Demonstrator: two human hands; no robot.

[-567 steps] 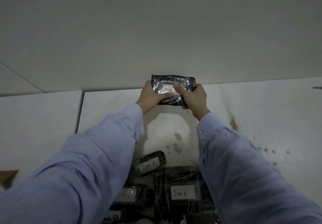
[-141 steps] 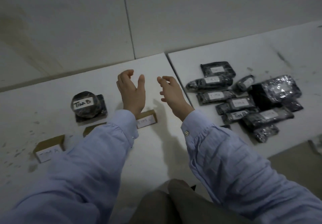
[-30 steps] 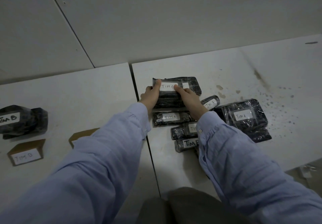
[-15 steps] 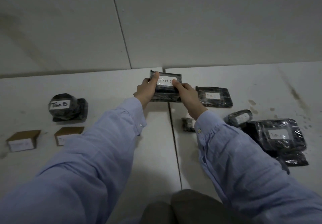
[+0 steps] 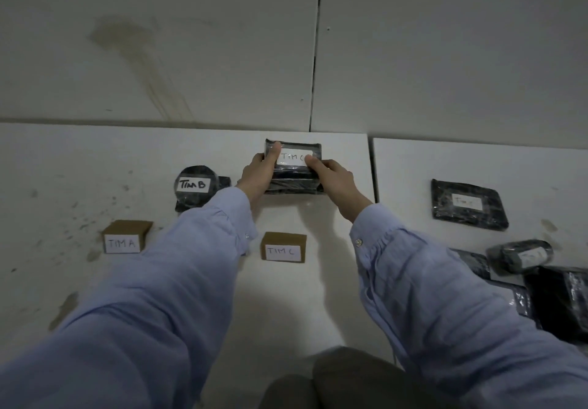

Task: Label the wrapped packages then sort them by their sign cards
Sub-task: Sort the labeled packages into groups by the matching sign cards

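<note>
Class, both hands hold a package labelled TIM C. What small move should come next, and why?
Probably lower the package and release it behind the TIM C card: labels match, and left hand and right hand hold it just beyond that card.

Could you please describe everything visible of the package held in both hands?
The package is a flat, rectangular block in glossy black wrap, with a white label on top reading TIM C. The left hand and right hand grip its sides, thumbs on the label's ends. It is beyond the TIM C card, on or just above the table.
</note>
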